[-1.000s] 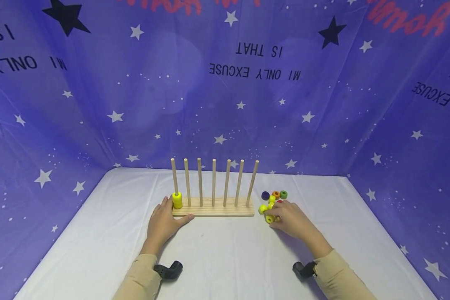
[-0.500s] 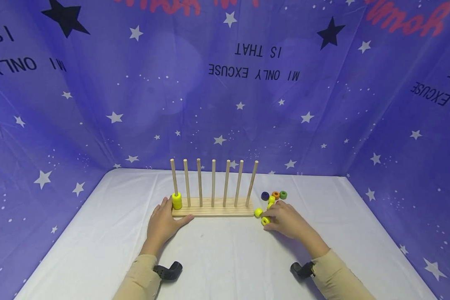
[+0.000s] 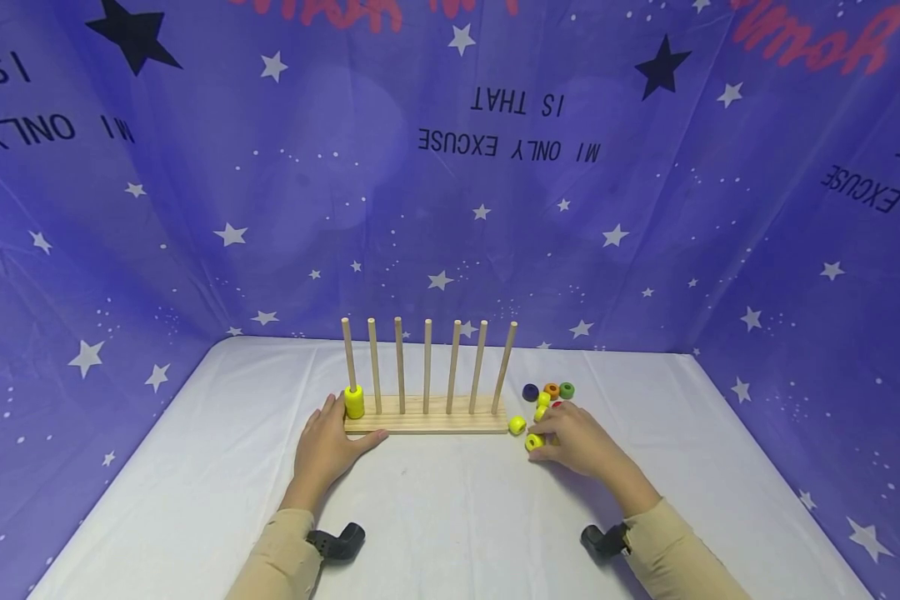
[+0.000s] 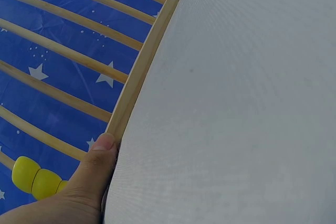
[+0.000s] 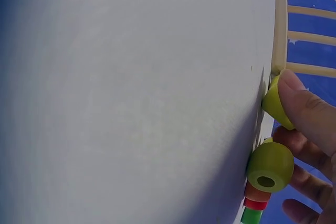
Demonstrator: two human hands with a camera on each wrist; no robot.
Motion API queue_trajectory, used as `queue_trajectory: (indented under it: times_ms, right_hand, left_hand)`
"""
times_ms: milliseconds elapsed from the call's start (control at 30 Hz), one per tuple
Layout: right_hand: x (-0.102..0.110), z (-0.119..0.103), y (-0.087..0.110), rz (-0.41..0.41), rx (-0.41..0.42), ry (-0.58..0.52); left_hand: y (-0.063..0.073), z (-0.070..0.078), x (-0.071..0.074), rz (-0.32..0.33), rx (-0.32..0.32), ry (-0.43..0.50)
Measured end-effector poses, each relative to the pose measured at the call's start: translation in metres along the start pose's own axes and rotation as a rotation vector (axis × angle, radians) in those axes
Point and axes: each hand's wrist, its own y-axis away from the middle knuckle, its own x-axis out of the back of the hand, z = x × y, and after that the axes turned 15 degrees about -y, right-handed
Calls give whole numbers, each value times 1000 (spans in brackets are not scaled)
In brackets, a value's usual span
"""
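A wooden peg rack (image 3: pixel 435 423) has several upright pegs. Yellow beads (image 3: pixel 354 402) are stacked on its leftmost peg. My left hand (image 3: pixel 326 450) holds the rack's left end, thumb along the front edge and fingers at the side. Right of the rack, my right hand (image 3: pixel 577 437) pinches a yellow bead (image 3: pixel 534 442) between thumb and index finger, close to the tabletop. In the right wrist view another yellow bead (image 5: pixel 270 166) lies by the fingers, its hole showing. One loose yellow bead (image 3: pixel 517 425) sits at the rack's right end.
Behind the right hand lie a dark blue bead (image 3: pixel 530 392), an orange bead (image 3: pixel 552 390), a green bead (image 3: pixel 567 390), a partly hidden red bead (image 3: pixel 558 405) and more yellow beads (image 3: pixel 543 400). A starry purple cloth (image 3: pixel 450 208) encloses the white tabletop (image 3: pixel 435 517).
My right hand has shifted slightly left, with its yellow bead. The loose yellow bead has moved left to the rack's end. My left hand and the rack have stayed put.
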Motion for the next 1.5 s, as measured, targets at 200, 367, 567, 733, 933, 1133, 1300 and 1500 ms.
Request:
queue_trajectory:
  times_ms: [200,367,567,733,933,1133,1300,1500]
  right_hand:
    - [1,-1,-1,2,-18,6]
    - [0,2,-1,8,-17,-23]
    - [-2,6,-2,11,-8,-90]
    - [-2,7,-3,17,-2,-90]
    - [-1,4,-3,11,-21,-73]
    - [2,-2,-3,-14,-44,-40]
    - [3,-3,-3,-21,-45,-28]
    - [4,0,-1,-20,-64,-43]
  left_hand:
    - [0,0,1,0,2,4]
    - [0,0,1,0,3,10]
    - [-1,0,2,3,3,11]
    - [-1,-2,1,8,-2,5]
    - [-1,-2,1,10,1,8]
    - [0,-3,-1,17,-1,0]
    - [0,-2,-1,9,-5,8]
    - [0,-2,-1,12,-17,3]
